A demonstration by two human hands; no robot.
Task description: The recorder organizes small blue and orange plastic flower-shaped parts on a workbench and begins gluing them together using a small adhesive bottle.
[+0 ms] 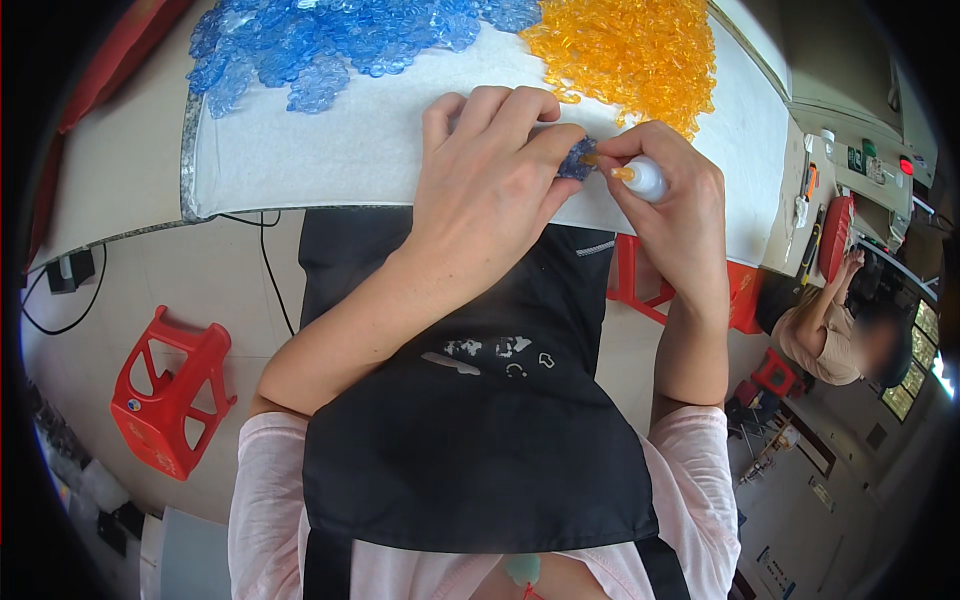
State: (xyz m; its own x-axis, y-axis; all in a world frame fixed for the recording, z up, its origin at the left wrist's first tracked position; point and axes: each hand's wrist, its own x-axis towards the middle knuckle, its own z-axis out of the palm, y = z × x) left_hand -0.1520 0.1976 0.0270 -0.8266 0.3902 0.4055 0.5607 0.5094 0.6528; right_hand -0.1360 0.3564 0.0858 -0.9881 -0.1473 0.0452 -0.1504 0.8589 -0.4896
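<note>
At the near edge of the white-covered table [380,175], my left hand [480,190] is closed around a dark blue translucent plastic piece [574,163], which shows between thumb and index finger. My right hand [685,190] pinches a tiny amber piece [591,160] against the right side of the blue one. Tucked in the same right hand is a small white squeeze bottle [649,180] with an amber tip that points left. The left hand's other fingers are curled, and what lies under them is hidden. Both hands are close together, almost touching.
A pile of clear blue plastic pieces [330,45] spreads across the far left of the table, and a pile of amber pieces [640,60] lies far right. A red stool [175,390] stands on the floor at left. Another person [835,335] sits at far right.
</note>
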